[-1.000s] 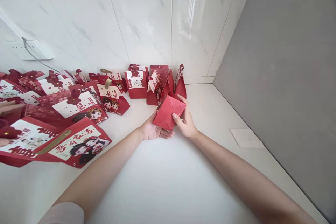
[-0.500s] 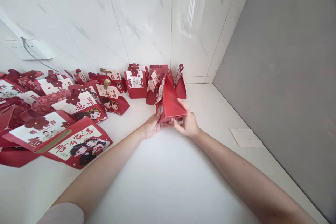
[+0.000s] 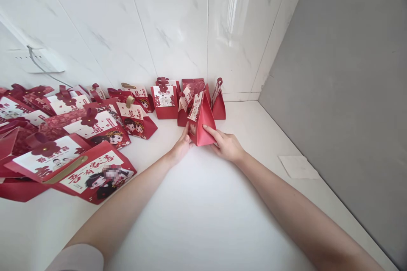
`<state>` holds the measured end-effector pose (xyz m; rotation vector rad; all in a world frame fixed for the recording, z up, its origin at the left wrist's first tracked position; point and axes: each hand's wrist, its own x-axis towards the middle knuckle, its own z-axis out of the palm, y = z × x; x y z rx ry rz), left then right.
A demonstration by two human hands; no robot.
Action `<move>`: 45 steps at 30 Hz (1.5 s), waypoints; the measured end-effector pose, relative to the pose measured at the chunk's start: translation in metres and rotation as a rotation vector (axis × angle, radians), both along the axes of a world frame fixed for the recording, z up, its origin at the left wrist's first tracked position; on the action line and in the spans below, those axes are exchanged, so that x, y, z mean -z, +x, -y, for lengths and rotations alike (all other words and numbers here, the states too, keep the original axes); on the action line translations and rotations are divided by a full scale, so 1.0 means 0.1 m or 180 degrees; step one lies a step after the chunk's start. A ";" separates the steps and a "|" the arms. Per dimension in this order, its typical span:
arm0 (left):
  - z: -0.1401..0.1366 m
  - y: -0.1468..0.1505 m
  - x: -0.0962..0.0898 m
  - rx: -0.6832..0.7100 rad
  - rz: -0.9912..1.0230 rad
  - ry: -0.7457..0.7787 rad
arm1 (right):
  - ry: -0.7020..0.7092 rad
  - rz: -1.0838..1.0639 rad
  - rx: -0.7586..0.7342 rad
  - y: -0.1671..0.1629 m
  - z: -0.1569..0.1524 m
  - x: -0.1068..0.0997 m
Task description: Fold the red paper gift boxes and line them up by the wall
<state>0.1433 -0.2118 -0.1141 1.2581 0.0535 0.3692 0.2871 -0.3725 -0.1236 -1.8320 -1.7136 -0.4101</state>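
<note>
A red gift box (image 3: pixel 205 126) with a pointed top and a white printed label stands upright at the centre, its plain side facing me. My left hand (image 3: pixel 182 147) grips its lower left edge, with some fingertips hidden behind the box. On the other side, my right hand (image 3: pixel 228 146) holds the lower right, thumb and fingers pressed against the plain red face. Just behind and left is another gift box (image 3: pixel 183 112), partly covered by the held one. A narrow red box (image 3: pixel 218 103) with a loop handle stands behind to the right.
Many red gift boxes (image 3: pixel 95 129) crowd the left of the white table (image 3: pixel 197 216). More, including an upright box (image 3: pixel 164 101), line the tiled wall (image 3: pixel 171 21). A folded white paper (image 3: pixel 298 167) lies near the grey panel (image 3: pixel 346 80). A power strip (image 3: pixel 41 60) with a cable is at upper left.
The gift box has gone from tilted, its base toward me, to upright on the table. Both hands have shifted their hold to its lower sides.
</note>
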 end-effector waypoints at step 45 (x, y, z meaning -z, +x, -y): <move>-0.06 -0.07 -0.07 -0.0250 -0.0851 0.0162 | 0.0598 -0.0292 -0.0309 -0.09 -0.05 -0.05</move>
